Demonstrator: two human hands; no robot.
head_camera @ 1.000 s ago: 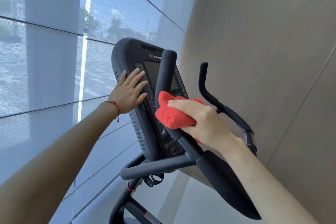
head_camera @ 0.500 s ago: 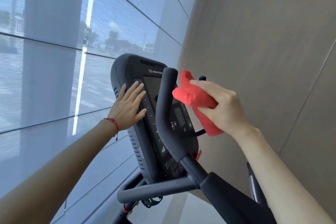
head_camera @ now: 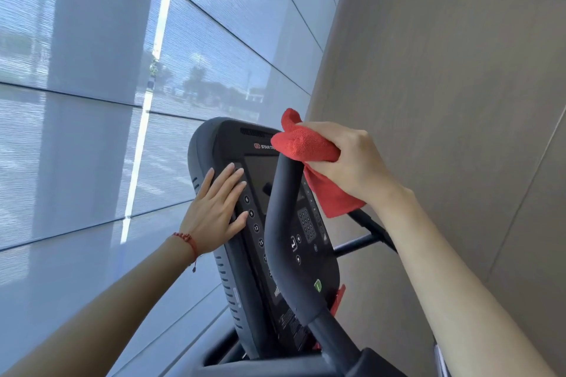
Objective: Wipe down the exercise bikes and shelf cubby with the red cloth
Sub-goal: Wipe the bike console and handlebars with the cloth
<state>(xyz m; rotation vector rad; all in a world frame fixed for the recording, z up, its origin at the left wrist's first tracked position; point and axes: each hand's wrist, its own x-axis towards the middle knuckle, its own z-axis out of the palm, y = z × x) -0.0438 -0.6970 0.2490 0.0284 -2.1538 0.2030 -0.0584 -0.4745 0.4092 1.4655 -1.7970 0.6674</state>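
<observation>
Sliding up from the mid-shaft a second ago, my right hand (head_camera: 352, 162) now has the bunched red terry cloth (head_camera: 309, 159) pinched in its grip over the top end of the curved black padded handlebar (head_camera: 284, 223), so that bar looks nearly wiped. My left hand (head_camera: 219, 208) stays spread flat on the black bike console (head_camera: 232, 269), left of the handlebar. Shaded window panels lie further left, a tan wall right; no shelf cubby visible
</observation>
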